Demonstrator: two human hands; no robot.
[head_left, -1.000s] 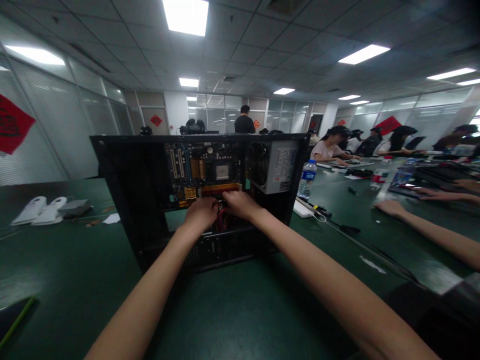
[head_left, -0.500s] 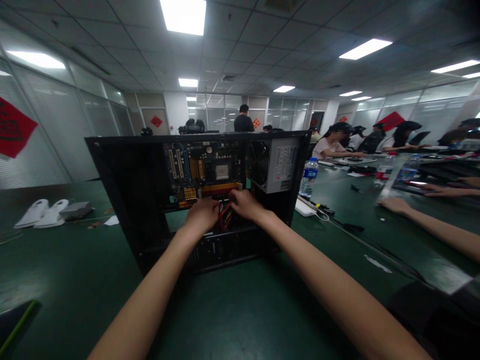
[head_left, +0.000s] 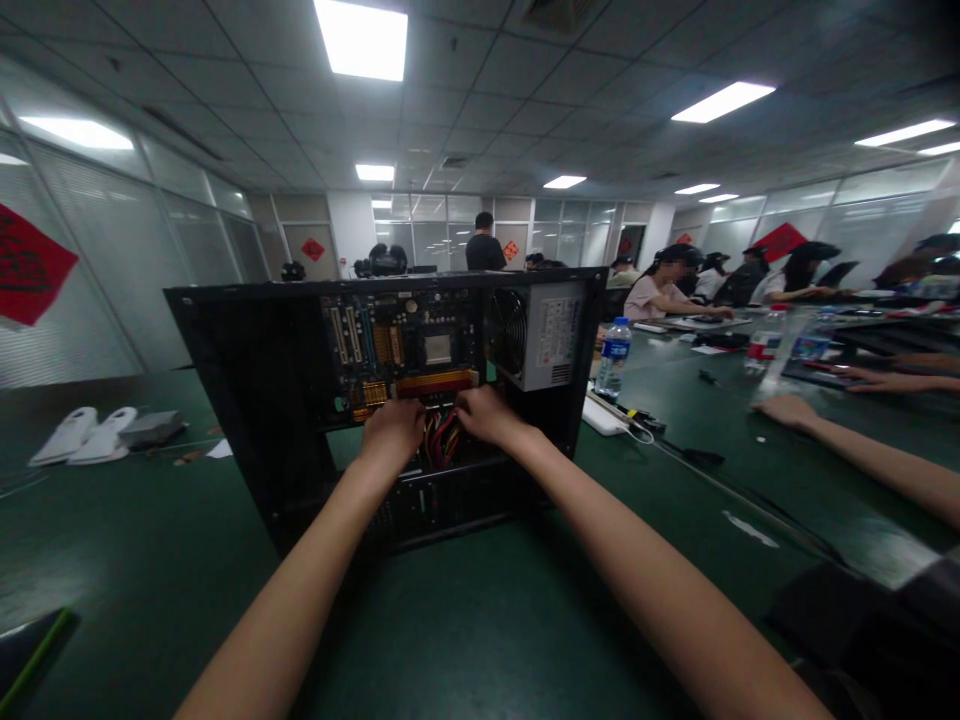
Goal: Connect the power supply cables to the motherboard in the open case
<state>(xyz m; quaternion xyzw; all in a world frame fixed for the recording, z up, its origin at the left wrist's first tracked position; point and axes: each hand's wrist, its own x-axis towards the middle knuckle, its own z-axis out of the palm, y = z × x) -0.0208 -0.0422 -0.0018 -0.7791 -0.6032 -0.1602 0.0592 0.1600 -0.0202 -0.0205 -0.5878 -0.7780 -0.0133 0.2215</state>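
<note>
An open black computer case [head_left: 292, 450] stands upright on the green table [head_left: 465, 620], its inside facing me. In it are a motherboard [head_left: 411, 322] and, at the upper right, a silver power supply [head_left: 553, 335] with a black fan. My left hand [head_left: 394, 430] and my right hand [head_left: 487, 412] are at the lower edge of the motherboard, just below the red-brown memory slots [head_left: 435, 384]. Both have bent fingers. Between them hangs a bundle of coloured cables [head_left: 441, 440]. Whatever the fingertips grip is too small and dark to make out.
Right of the case are a water bottle [head_left: 615, 357], a white power strip [head_left: 602, 414] and black cables. White objects [head_left: 101, 435] and a grey block [head_left: 151, 429] lie left. Another person's arm [head_left: 862, 445] rests at the right; people sit farther back.
My hands have moved slightly apart, the left one to the left, and more of the coloured cables shows between them. The view has shifted a little.
</note>
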